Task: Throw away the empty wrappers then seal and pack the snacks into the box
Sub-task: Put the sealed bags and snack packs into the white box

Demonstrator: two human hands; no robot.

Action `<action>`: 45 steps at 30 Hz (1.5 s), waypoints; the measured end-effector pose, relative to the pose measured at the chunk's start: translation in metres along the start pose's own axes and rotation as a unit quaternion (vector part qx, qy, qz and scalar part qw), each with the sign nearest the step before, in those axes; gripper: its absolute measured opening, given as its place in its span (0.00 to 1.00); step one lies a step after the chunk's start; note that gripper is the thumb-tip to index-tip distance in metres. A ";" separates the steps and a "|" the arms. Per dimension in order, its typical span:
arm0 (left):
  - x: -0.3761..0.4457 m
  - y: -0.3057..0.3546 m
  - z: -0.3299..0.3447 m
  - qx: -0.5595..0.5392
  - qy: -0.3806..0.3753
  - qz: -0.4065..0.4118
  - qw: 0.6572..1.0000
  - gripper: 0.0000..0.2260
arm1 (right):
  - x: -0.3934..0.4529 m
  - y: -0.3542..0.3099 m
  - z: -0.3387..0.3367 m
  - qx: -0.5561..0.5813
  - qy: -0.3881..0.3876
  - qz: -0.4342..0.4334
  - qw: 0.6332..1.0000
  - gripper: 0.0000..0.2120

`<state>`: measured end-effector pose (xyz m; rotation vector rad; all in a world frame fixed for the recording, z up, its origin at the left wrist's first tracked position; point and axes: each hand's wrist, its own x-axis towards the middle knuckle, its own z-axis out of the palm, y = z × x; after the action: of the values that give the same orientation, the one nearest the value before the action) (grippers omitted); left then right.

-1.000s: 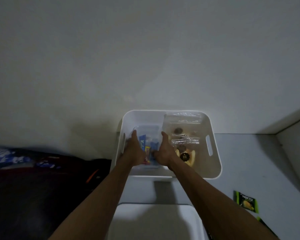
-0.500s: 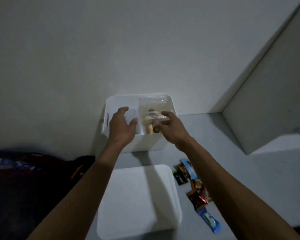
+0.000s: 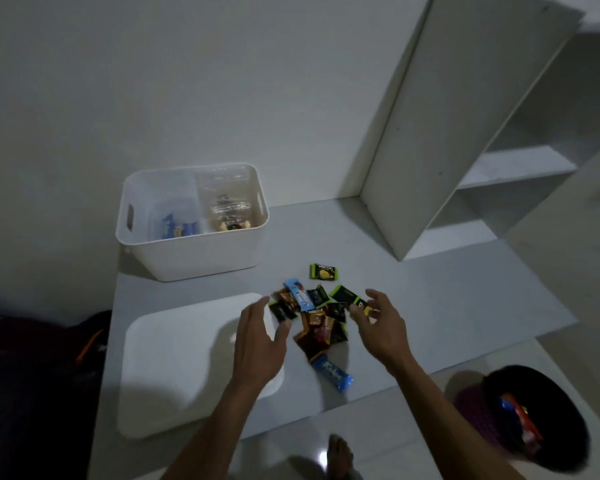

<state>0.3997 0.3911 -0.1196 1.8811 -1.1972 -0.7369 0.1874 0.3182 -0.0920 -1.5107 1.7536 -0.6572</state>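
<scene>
A white plastic box [image 3: 201, 254] stands at the back of the grey mat, holding blue snack packs [image 3: 179, 228] on its left side and clear sealed bags [image 3: 229, 209] on its right. A pile of small snack packets [image 3: 321, 322] lies on the mat in front of it. One green-edged packet [image 3: 323, 272] lies apart behind the pile, and a blue bar [image 3: 333, 372] lies at its near end. My left hand [image 3: 258, 344] hovers open at the pile's left edge. My right hand [image 3: 381, 327] hovers open at its right edge, fingers close to a black and green packet [image 3: 349, 296].
The box's white lid [image 3: 174, 368] lies flat on the mat to the left of the pile. A dark bin [image 3: 534, 417] with wrappers inside stands at the lower right. A white shelf unit [image 3: 465, 140] rises at the right, and dark bags [image 3: 32, 375] lie at the left.
Both hands have left the box and come down to either side of the snack pile. The view has swung down and to the right, bringing the pile, the lid and the bin into sight.
</scene>
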 end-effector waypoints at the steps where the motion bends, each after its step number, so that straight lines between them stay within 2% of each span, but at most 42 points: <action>1: -0.008 -0.003 0.016 0.008 0.001 -0.002 1.000 0.26 | 0.002 0.014 -0.001 -0.014 0.006 -0.006 1.000 0.25; 4: -0.026 -0.010 0.067 0.035 0.004 -0.020 0.999 0.27 | 0.015 0.049 -0.002 -0.032 0.006 -0.034 0.999 0.26; 9: -0.041 -0.011 0.148 0.108 0.043 -0.042 0.992 0.28 | 0.063 0.091 0.010 -0.139 -0.062 -0.094 0.984 0.29; 13: -0.033 -0.008 0.200 0.144 0.083 -0.051 0.985 0.25 | 0.111 0.112 0.032 -0.219 -0.115 -0.211 0.946 0.29; 18: -0.017 -0.009 0.235 0.205 0.121 -0.129 0.963 0.24 | 0.144 0.136 0.061 -0.291 -0.155 -0.308 0.892 0.24; 21: -0.006 -0.022 0.242 0.271 0.103 -0.134 0.947 0.25 | 0.154 0.150 0.068 -0.302 -0.143 -0.347 0.877 0.21; 24: 0.006 -0.029 0.246 0.320 0.091 -0.157 0.930 0.27 | 0.160 0.158 0.066 -0.271 -0.105 -0.380 0.878 0.18; 27: 0.017 -0.029 0.248 0.346 0.096 -0.156 0.920 0.29 | 0.166 0.164 0.061 -0.246 -0.066 -0.379 0.890 0.15; 31: 0.031 -0.033 0.249 0.359 0.110 -0.135 0.917 0.31 | 0.178 0.173 0.051 -0.254 -0.028 -0.369 0.894 0.16; 34: 0.042 -0.037 0.249 0.355 0.117 -0.112 0.921 0.28 | 0.182 0.175 0.048 -0.290 -0.017 -0.375 0.881 0.18; 37: 0.049 -0.042 0.250 0.358 0.136 -0.071 0.921 0.23 | 0.182 0.174 0.050 -0.317 -0.003 -0.372 0.872 0.14; 41: 0.048 -0.048 0.252 0.368 0.163 -0.010 0.915 0.18 | 0.184 0.177 0.054 -0.303 0.018 -0.348 0.887 0.12; 45: 0.046 -0.049 0.255 0.377 0.189 0.012 0.906 0.16 | 0.183 0.180 0.057 -0.286 0.040 -0.338 0.896 0.13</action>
<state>0.2391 0.2851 -0.3004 2.4643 -1.3445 0.1705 0.1114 0.1760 -0.3001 -2.5950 1.5265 -0.5480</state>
